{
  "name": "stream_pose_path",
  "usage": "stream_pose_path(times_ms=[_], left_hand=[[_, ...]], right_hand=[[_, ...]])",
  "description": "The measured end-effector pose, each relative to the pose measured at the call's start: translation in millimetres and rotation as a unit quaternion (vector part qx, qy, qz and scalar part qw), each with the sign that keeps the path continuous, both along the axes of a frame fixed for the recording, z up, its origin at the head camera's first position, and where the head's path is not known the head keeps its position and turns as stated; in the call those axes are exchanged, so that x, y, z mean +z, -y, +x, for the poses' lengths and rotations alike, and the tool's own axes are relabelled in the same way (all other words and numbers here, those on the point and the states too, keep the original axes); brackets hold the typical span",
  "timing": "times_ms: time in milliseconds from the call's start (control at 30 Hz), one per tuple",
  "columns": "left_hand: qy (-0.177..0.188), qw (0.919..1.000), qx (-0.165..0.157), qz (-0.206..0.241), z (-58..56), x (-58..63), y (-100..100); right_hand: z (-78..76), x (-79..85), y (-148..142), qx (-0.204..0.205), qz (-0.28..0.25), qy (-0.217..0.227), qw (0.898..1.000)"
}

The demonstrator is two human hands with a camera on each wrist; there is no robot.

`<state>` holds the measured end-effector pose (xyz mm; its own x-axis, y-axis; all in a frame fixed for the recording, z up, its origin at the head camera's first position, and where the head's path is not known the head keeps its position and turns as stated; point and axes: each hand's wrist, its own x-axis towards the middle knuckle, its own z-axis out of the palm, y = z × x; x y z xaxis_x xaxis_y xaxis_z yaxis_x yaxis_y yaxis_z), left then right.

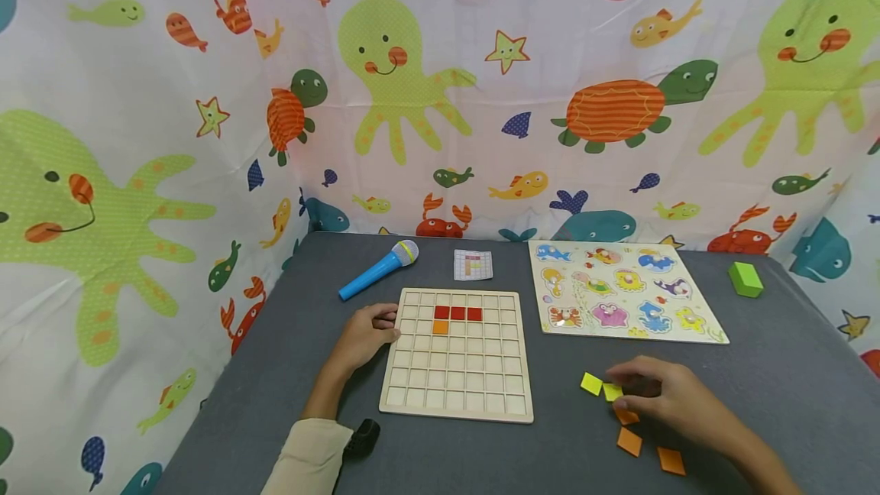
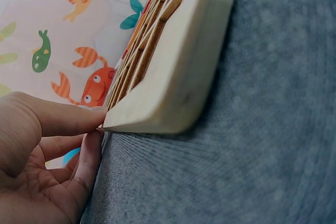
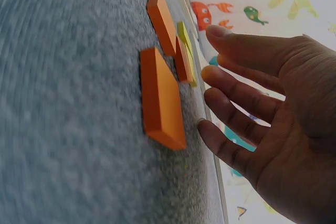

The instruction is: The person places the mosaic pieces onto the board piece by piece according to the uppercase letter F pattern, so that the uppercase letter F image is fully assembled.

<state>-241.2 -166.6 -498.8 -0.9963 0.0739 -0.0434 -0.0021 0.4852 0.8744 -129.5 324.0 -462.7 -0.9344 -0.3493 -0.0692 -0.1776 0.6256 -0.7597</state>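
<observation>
A wooden grid board [image 1: 456, 357] lies on the table, with three red tiles [image 1: 457, 313] in one row and one orange tile [image 1: 440, 327] below the leftmost. At its upper left edge my left hand [image 1: 364, 337] pinches the rim between thumb and fingers; the left wrist view shows the fingertips [image 2: 97, 116] at the board's side. To the right, my right hand [image 1: 663, 396] hovers over loose tiles, thumb and fingers apart and nothing between them. Near it lie a yellow tile [image 1: 591, 383], another partly under the fingertips, and several orange tiles [image 3: 163, 100].
A blue toy microphone [image 1: 378, 271] and a small pattern card [image 1: 473, 265] lie behind the grid board. Right of them is a sea-animal puzzle board [image 1: 622, 289], then a green block [image 1: 745, 279]. A black object [image 1: 362, 439] sits by the left sleeve. A printed cloth hangs behind the table.
</observation>
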Motion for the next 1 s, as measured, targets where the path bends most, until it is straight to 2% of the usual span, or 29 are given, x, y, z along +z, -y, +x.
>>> stream_pose_path(times_ms=[200, 400, 1000], left_hand=[[0.000, 1.0000, -0.002, -0.002, -0.2, -0.8, 1], [0.000, 1.0000, -0.003, -0.001, 0.6, -0.4, 1], [-0.001, 1.0000, -0.002, 0.005, 1.1, -0.1, 1]], right_hand=[[1.6, 0.7, -9, -0.005, -0.001, 0.043, 0.999], [0.7, 0.4, -16, 0.008, -0.011, 0.083, 0.996], [0.5, -2.1, -20, 0.045, -0.008, 0.083, 0.995]])
